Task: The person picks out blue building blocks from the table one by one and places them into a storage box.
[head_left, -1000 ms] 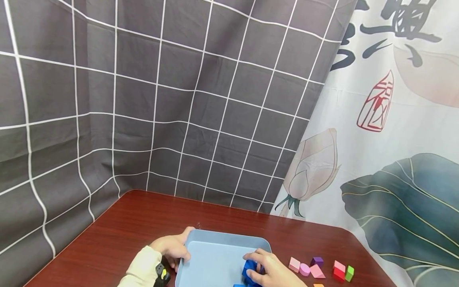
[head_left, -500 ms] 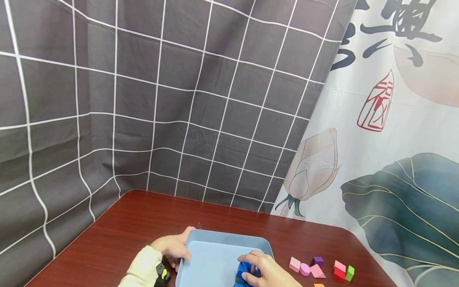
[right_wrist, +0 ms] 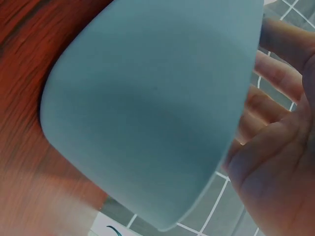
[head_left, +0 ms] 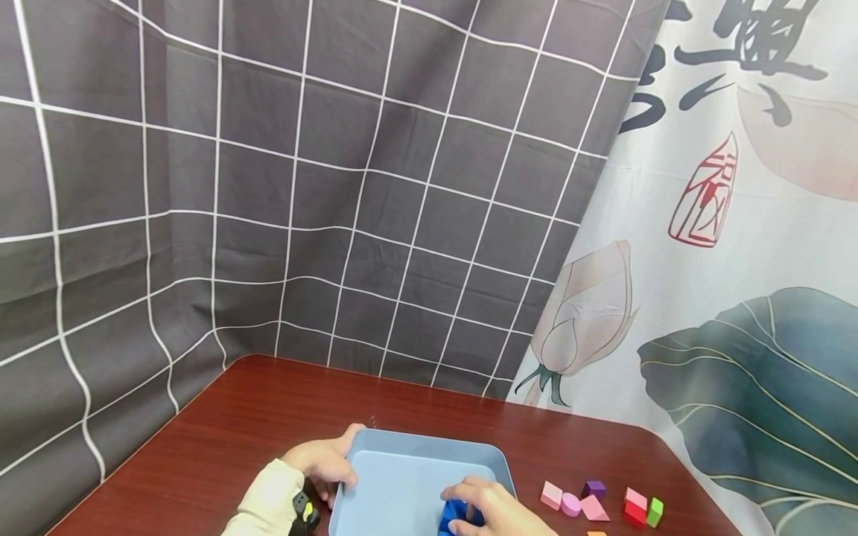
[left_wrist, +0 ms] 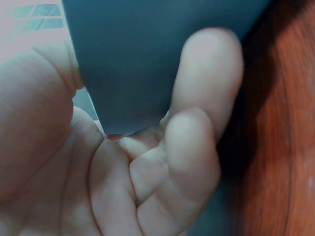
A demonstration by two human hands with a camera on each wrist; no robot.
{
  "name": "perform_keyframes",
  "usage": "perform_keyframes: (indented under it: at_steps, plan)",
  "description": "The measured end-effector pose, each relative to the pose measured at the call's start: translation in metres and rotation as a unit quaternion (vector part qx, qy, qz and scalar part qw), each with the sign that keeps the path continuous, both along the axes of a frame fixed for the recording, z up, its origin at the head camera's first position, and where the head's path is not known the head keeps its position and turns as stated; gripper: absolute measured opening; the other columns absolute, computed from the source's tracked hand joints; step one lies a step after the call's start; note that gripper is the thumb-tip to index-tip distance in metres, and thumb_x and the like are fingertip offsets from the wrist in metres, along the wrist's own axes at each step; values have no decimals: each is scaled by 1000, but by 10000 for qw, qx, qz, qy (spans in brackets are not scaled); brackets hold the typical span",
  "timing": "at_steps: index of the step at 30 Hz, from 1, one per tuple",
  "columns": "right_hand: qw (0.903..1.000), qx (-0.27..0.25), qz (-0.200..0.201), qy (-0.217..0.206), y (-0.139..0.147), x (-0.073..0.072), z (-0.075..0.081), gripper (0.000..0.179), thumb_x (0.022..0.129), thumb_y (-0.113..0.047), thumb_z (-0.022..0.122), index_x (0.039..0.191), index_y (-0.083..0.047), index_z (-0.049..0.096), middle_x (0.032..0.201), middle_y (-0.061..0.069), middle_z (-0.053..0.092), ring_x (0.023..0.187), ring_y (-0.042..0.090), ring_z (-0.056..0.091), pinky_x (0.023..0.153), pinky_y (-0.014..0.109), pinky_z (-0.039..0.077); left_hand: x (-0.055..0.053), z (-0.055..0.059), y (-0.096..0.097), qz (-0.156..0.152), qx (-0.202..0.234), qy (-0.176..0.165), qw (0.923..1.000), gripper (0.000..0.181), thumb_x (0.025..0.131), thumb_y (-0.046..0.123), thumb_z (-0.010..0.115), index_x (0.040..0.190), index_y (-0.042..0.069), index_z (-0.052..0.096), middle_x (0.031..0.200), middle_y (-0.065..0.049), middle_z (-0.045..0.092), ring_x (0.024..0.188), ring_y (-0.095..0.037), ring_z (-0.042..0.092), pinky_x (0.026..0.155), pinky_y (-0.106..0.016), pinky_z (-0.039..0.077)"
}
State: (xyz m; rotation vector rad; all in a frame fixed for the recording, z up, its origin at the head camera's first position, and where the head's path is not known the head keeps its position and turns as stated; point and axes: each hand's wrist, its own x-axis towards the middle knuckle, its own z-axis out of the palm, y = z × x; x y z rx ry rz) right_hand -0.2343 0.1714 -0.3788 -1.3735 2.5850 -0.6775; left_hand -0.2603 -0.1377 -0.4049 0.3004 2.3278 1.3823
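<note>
A light blue tray [head_left: 395, 484] with raised walls stands on the table, its near part cut off by the head view's lower edge. My left hand [head_left: 325, 463] grips its left side, thumb over the rim and fingers outside. The left wrist view shows curled fingertips [left_wrist: 209, 73] against the tray's outer wall [left_wrist: 128, 73]. Inside the tray, near the right wall, my right hand [head_left: 496, 510] holds a blue block [head_left: 453, 511] between thumb and fingers, partly covering it. From the right wrist, the tray's outer wall [right_wrist: 147, 98] hides the fingertips and block.
Right of the tray lie a pink block [head_left: 551, 494], a pink round block [head_left: 570, 505], a pink triangular block [head_left: 593, 508], a purple block [head_left: 593, 488], a red block [head_left: 634, 512] and a green block [head_left: 654, 511]. A grey gridded curtain [head_left: 375, 298] hangs behind the red-brown table [head_left: 268, 402].
My right hand has shifted left and slightly nearer within the tray, and the blue block has moved left with it. My left hand and the tray stay nearly still.
</note>
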Motion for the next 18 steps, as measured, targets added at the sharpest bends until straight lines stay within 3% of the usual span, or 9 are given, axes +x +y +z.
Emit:
perform_keyframes:
  at_steps: [7,18]
  plan:
    - [9984,149,301,461,3,-3,-6,30,92,-25,53,113,-6,61,97,0,61,82,1,51,66,18,49,0,-1,0,-21,7,46,10000,79,63,-1,59,131,17,23,86,-19,50,38,-16,46,35,-20,37]
    - [9962,122,540,677,5,-6,-11,23,91,-16,52,108,-5,64,96,-2,65,84,1,52,70,22,46,-1,-2,0,-59,-39,111,9999,80,62,-1,59,132,16,23,86,-19,51,38,-16,48,35,-20,37]
